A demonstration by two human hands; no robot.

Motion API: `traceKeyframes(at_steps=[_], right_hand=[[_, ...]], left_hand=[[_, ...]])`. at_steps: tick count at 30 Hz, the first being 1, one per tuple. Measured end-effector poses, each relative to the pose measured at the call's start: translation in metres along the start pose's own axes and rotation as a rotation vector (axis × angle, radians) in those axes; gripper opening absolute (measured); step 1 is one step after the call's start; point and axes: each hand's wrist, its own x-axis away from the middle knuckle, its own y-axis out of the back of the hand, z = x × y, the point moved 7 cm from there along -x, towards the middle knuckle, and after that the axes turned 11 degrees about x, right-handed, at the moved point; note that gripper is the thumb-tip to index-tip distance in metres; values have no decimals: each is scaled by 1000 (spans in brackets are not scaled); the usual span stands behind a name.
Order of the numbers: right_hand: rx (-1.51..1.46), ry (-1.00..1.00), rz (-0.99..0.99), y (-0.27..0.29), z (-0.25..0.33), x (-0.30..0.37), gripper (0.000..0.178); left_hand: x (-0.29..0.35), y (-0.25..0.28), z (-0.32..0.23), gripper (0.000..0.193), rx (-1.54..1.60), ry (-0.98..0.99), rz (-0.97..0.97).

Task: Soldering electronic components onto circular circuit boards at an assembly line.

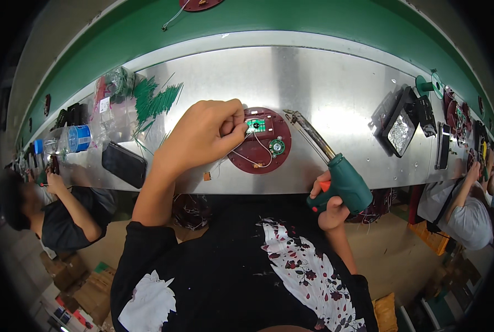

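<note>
Keep L hand steady, pinched closed by green PCB on maroon disc, on metal bench; cannot tell if gripping sth. Avoid white wires w/ metal tip. Support soldering gun firmly in R hand, wrapped round it.

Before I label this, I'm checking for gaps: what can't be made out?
Head view: whatever the left hand may be pinching; hidden by the hand itself.
Head view: the upper left part of the maroon disc; the left hand covers it.
Head view: the rest of the far disc; the top edge cuts it off.
Head view: part of the right hand; the green soldering tool hides it.
</note>
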Motion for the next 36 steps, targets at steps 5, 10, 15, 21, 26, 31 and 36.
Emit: traceKeyframes(at_steps=[5,10,15,21,26,31,36], right_hand=[[-71,-33,-6,3,8,-3,82],[-103,-37,13,5,8,-6,82],[-102,-40,-15,14,8,-10,83],[-57,-17,0,19,9,-15,82],[30,60,34,17,9,-21,71],[43,50,77,16,8,-21,58],[19,75,47,11,11,-25,56]], left_hand=[[-8,-10,-13,10,37,-110,-195],[-16,-26,-24,11,-24,-235,-278],[-21,-33,-25,13,-59,-292,-333],[-23,-38,-7,14,289,-152,-413],[-20,-40,2,12,347,-134,-411],[-15,-39,12,13,417,-96,-412],[-13,-37,11,14,405,-86,-410]])
